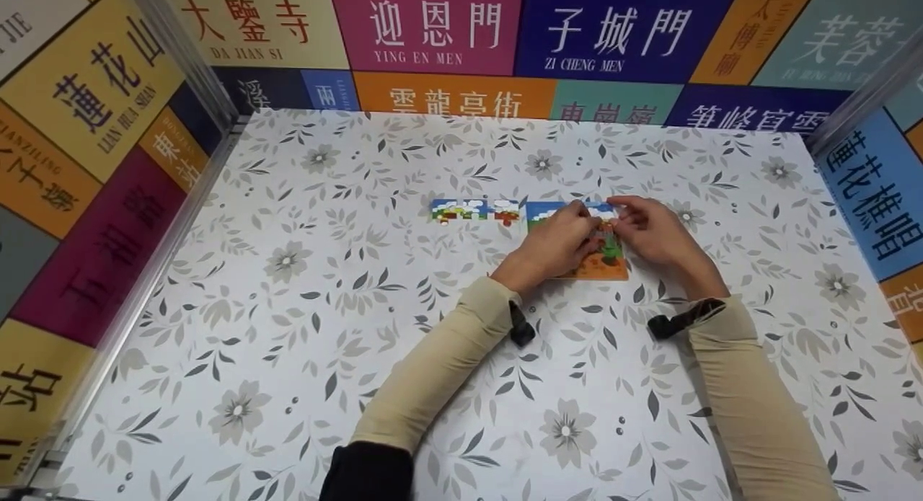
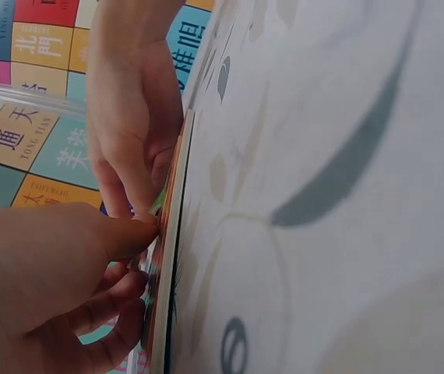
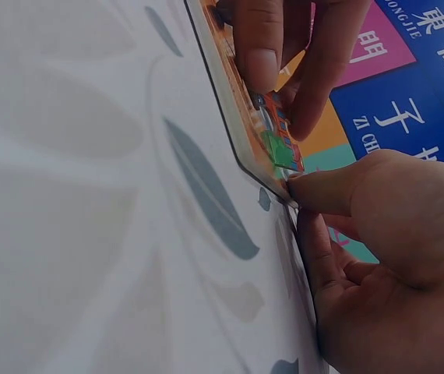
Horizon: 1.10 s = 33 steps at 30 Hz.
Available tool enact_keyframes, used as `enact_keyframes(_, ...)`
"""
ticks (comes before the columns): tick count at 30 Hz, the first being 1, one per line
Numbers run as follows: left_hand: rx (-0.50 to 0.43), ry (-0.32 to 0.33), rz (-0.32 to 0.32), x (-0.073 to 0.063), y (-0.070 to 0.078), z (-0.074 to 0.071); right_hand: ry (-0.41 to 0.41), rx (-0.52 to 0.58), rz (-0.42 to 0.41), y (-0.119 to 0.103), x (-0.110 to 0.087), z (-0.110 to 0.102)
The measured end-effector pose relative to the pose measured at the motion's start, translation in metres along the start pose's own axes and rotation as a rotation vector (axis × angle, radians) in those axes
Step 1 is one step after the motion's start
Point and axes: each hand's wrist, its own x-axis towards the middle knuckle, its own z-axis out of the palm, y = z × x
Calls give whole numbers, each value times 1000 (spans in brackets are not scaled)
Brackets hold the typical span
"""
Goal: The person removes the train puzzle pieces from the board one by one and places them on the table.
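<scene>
A jigsaw puzzle board [image 1: 591, 268] with an orange ground and a blue sky lies flat on the table, partly hidden by both hands. My left hand [image 1: 559, 241] reaches over its middle and pinches a small colourful puzzle piece [image 3: 286, 140], tilted against the board's picture. At the board's right edge, my right hand [image 1: 652, 231] holds the corner, its thumb and a fingertip close together in the right wrist view. Left of the board lie joined puzzle pieces [image 1: 458, 210] and a red-and-white cluster [image 1: 505, 211].
A white table [image 1: 346, 386] with a grey flower and leaf print spreads around the board. Coloured panels [image 1: 433, 32] with large lettering stand along its back and sides. A dark wrist strap [image 1: 520, 324] shows at the left cuff, another [image 1: 678, 319] at the right.
</scene>
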Motion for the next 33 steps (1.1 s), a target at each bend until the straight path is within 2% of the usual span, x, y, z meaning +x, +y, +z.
enact_keyframes(8,-47,32,-7,-2,-4,-3,9,-8,6,-1,1,1)
enact_keyframes(17,-63,63,-26,-11,-18,-17,-5,-3,-18,-1,-3,0)
enact_keyframes(22,-117,67,-59,-20,-30,-27,-3,-17,-1,-2,-3,0)
enact_keyframes(27,-147,108,-74,-32,-45,-36,-1,-15,32,0,-3,2)
enact_keyframes(33,-166,142,-88,-47,-59,-47,19,-2,17,0,-2,2)
